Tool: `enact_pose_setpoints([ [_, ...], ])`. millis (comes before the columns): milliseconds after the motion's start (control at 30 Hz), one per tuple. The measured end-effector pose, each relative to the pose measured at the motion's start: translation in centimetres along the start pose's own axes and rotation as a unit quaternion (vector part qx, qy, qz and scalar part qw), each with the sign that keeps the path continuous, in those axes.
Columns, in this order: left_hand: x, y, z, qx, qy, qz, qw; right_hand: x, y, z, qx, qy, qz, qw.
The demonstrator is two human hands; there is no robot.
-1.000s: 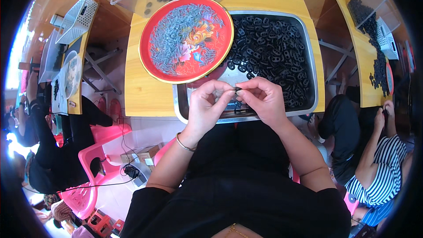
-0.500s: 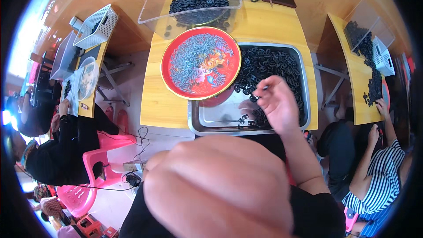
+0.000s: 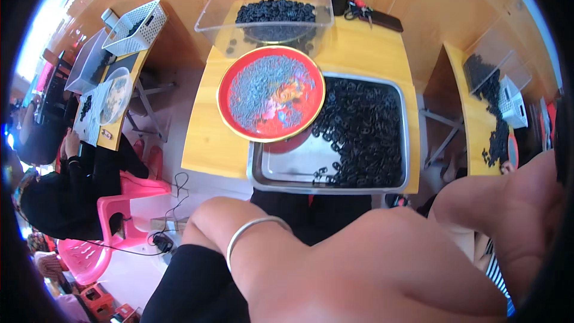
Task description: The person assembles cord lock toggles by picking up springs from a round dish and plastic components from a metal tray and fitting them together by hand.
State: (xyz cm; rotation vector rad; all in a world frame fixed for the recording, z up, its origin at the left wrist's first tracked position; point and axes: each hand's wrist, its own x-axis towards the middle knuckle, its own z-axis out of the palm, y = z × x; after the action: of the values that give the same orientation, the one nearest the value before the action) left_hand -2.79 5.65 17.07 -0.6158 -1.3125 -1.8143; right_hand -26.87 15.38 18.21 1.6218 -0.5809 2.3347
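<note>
The left forearm (image 3: 335, 263), with a silver bangle (image 3: 254, 233) at the wrist, is raised close to the camera and fills the lower part of the view; the left hand itself is off to the lower right, too near and blurred to tell whether it is clenched or loose. The right hand (image 3: 520, 215) is likewise a blurred mass at the right edge, and I cannot tell its state or whether it holds anything.

Ahead of both hands, on the yellow table (image 3: 209, 149), a steel tray (image 3: 281, 173) sits at the near edge. Its right half is heaped with small black ring-shaped parts (image 3: 365, 131); its near left corner is bare metal. The tray's long axis runs left to right across the table. A round red tray (image 3: 270, 93) of grey rings overlaps the steel tray's far left corner. Beyond it, at the far edge, stands a clear plastic bin (image 3: 263, 6) with more black parts.

The black heap lies forward and below the arms, nearer the right hand. Open room is the tray's bare corner and the table's left strip.
</note>
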Motion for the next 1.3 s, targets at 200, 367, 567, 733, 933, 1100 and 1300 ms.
enact_pose_setpoints([
  [200, 0.8, -1.5, 2.1, -0.091, -0.078, 0.052, 0.991, 1.3, -1.9, 0.2, -0.015, -0.057, -0.076, 0.995],
  [367, 2.5, -3.2, 4.6, -0.15, -0.108, 0.068, 0.98, 0.9, 2.8, 10.3, -0.014, -0.088, -0.097, 0.991],
  [567, 3.6, -4.1, 7.3, -0.217, -0.163, 0.069, 0.96, 2.6, 1.8, 7.4, -0.019, -0.108, -0.135, 0.985],
  [733, 6.1, -2.2, 5.9, -0.081, -0.369, 0.029, 0.925, 4.9, -0.1, 2.7, -0.03, -0.11, -0.183, 0.976],
  [933, 9.0, 2.2, 2.1, 0.078, -0.414, -0.152, 0.894, 6.5, -0.6, 5.6, -0.074, -0.128, -0.238, 0.96],
  [1100, 7.3, 1.2, -3.2, -0.227, -0.35, 0.05, 0.908, 7.0, -2.0, 4.3, -0.099, -0.152, -0.241, 0.953],
  [1300, 7.0, 8.8, -2.0, -0.313, -0.169, -0.189, 0.915, 7.3, -2.6, 2.1, -0.116, -0.182, -0.217, 0.952],
])
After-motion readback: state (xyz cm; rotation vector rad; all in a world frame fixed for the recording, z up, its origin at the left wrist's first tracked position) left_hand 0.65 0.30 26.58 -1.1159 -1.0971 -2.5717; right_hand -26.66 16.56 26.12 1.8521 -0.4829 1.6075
